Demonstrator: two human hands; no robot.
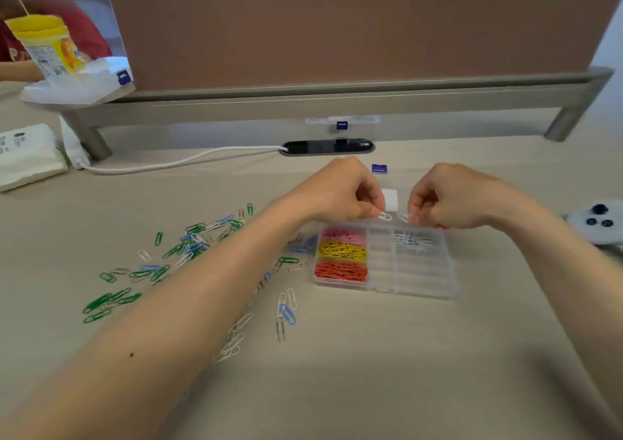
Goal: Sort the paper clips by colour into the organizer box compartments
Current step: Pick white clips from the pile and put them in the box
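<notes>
Crosswise, white clip (384,216) in left hand (340,193)

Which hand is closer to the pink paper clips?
Left. The left hand is just behind the pink paper clips; the right hand is farther away, off to their right.

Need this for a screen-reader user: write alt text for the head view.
The left hand and right hand each pinch a white paper clip over the far edge of an organizer box holding pink, yellow, orange and white clips in separate compartments. Green, blue and white clips lie scattered on the table to its left.
</notes>
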